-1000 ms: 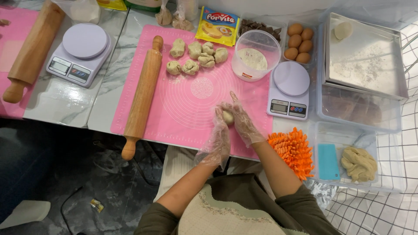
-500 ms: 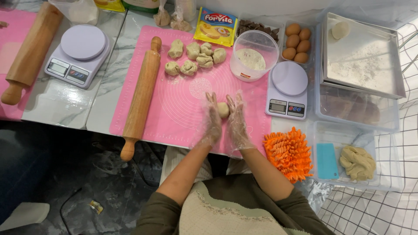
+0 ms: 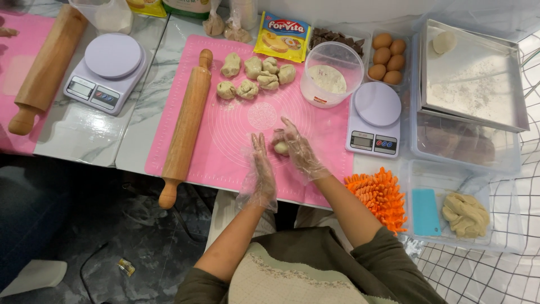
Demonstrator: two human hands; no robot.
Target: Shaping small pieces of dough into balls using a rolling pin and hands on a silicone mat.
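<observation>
Pink mat [image 3: 225, 141] fills the middle of the frame, and on it a small dough ball [image 3: 280, 148] sits cupped under the gloved right hand [image 3: 301, 151]. The left hand [image 3: 261, 169] stands flat and open just beside it, fingers straight. Rolling well likely means light, even pressure between both palms. The right palm hides most of the ball, so its shape is hard to judge. Six more dough pieces [image 3: 256, 76] wait toward the upper middle, beside the rolling pin [image 3: 185, 126].
</observation>
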